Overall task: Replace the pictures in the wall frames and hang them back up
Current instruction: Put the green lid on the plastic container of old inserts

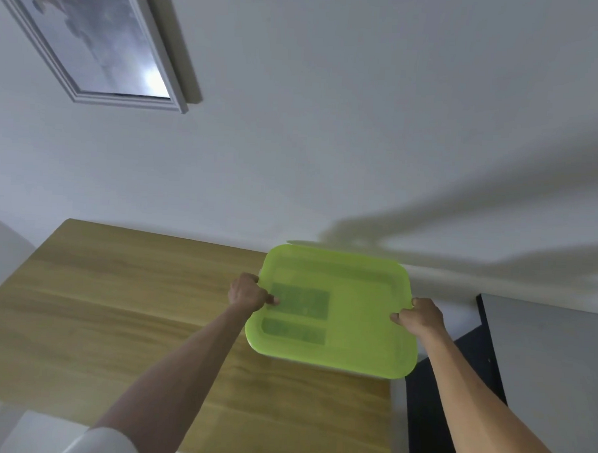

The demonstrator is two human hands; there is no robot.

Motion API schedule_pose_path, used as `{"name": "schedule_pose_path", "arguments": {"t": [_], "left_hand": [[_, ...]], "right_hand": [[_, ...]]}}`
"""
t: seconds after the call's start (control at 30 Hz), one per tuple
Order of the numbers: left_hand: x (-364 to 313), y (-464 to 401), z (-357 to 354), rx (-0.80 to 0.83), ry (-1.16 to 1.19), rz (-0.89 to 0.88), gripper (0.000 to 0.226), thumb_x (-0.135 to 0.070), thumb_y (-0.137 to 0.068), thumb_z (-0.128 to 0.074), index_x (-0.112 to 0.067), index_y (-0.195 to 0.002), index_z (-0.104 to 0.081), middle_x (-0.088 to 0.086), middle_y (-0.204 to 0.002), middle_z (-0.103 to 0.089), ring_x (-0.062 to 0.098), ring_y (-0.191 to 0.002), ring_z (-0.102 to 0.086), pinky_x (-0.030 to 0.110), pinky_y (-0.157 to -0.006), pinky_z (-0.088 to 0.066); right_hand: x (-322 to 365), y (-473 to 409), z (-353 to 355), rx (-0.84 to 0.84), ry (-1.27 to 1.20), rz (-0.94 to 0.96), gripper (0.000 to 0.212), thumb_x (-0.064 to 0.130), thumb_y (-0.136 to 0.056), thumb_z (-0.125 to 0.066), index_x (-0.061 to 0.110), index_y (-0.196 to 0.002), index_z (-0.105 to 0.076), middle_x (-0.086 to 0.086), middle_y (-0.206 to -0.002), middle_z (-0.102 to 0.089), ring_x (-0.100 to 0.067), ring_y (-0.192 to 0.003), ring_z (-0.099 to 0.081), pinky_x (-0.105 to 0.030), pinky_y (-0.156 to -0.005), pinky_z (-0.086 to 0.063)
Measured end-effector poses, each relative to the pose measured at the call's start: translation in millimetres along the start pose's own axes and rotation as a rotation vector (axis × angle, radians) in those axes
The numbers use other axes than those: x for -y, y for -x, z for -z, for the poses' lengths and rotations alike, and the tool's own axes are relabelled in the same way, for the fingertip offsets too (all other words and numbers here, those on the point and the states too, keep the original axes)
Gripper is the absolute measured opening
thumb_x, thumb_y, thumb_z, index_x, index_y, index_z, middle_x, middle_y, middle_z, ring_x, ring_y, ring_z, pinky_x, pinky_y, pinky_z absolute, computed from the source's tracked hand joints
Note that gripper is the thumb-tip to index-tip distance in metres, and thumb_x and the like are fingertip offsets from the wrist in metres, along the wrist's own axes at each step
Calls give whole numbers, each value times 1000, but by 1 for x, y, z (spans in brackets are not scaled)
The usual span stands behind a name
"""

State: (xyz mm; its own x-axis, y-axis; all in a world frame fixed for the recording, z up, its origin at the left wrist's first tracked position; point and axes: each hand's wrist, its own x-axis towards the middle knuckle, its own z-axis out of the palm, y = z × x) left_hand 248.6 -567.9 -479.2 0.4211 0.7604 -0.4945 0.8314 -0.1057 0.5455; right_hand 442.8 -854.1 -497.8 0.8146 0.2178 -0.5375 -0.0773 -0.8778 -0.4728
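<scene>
A box with a lime-green lid (pixel 355 314) is held over the right end of a wooden table (pixel 115 321). My left hand (pixel 248 292) grips its left edge, thumb on top of the lid. My right hand (pixel 422 315) grips its right edge the same way. Through the lid, dark rectangular shapes show faintly; what they are I cannot tell. A picture frame (pixel 103 43) with a pale moulded border hangs on the white wall at the upper left, its glass reflecting light.
The table stands against the white wall (pixel 329 125). To its right is a dark cabinet (pixel 454 404) with a grey top (pixel 553 340), separated from the table by a narrow gap. Arm shadows fall across the wall at the right.
</scene>
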Motion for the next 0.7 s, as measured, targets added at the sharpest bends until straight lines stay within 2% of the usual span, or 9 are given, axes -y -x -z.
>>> {"name": "schedule_pose_path", "arguments": {"t": [0.07, 0.13, 0.2, 0.33, 0.43, 0.47, 0.53, 0.6, 0.7], "left_hand": [[2, 1, -1, -1, -15, -32, 75, -24, -62, -92, -6, -128, -60, 13, -123, -66, 29, -115, -61, 35, -87, -48], [8, 2, -3, 10, 5, -80, 71, -23, -64, -91, -2, -125, -62, 16, -124, -65, 31, -114, -61, 36, -89, -48], [15, 4, -2, 23, -5, -137, 75, -29, -66, -89, -2, -129, -59, 18, -126, -62, 33, -115, -59, 37, -92, -48], [33, 3, -4, 72, -122, -309, 77, -44, -79, -76, -6, -140, -48, 13, -113, -44, 32, -112, -49, 37, -97, -43], [44, 9, -11, 24, -344, -432, 78, -52, -94, -51, -7, -151, -23, 12, -132, -34, 29, -124, -35, 38, -106, -34], [48, 11, -14, 2, -436, -464, 76, -52, -98, -40, -5, -153, -15, 14, -143, -27, 31, -130, -30, 40, -110, -30], [52, 13, -23, -8, -554, -535, 75, -51, -100, -19, -3, -154, 3, 19, -158, -4, 36, -142, -15, 44, -118, -17], [48, 11, -28, -8, -604, -634, 79, -48, -89, -7, -5, -153, 12, 19, -160, 18, 34, -149, 8, 45, -122, 2], [37, 2, -35, 1, -644, -746, 87, -49, -80, -5, -6, -153, 14, 15, -158, 27, 27, -147, 23, 40, -121, 13]], "right_hand": [[-1, -1, -2, -8, 10, -5, 39, 25, -82, -75, 2, -112, -65, -14, -112, -68, -29, -95, -64, -25, -59, -44], [-5, -4, -4, -8, 21, -10, 59, 29, -81, -75, 2, -131, -59, -15, -128, -62, -31, -110, -62, -29, -78, -52], [-8, -3, -5, -4, 12, -4, 65, 28, -82, -73, 4, -139, -53, -14, -137, -58, -31, -118, -60, -32, -90, -51], [-10, 4, -6, -1, -77, 5, 67, 16, -87, -69, 7, -148, -43, -11, -147, -49, -28, -123, -58, -29, -96, -48], [-5, 11, -9, -12, -108, -14, 70, 10, -87, -59, 10, -152, -34, -12, -146, -48, -27, -106, -61, -31, -86, -52], [-2, 16, -12, -11, -43, -8, 73, 11, -87, -54, 11, -155, -27, -13, -150, -40, -30, -114, -55, -34, -90, -52], [4, 28, -23, -21, 125, 73, 78, 16, -88, -47, 16, -157, -11, -9, -161, -8, -35, -143, -21, -43, -112, -35], [10, 35, -37, -87, 303, 235, 77, 20, -93, -41, 22, -158, 1, -5, -164, 15, -29, -151, 7, -46, -123, -11], [11, 31, -54, -102, 453, 370, 68, 27, -100, -29, 22, -158, 6, -11, -164, 19, -28, -152, 14, -47, -124, 2]]}}
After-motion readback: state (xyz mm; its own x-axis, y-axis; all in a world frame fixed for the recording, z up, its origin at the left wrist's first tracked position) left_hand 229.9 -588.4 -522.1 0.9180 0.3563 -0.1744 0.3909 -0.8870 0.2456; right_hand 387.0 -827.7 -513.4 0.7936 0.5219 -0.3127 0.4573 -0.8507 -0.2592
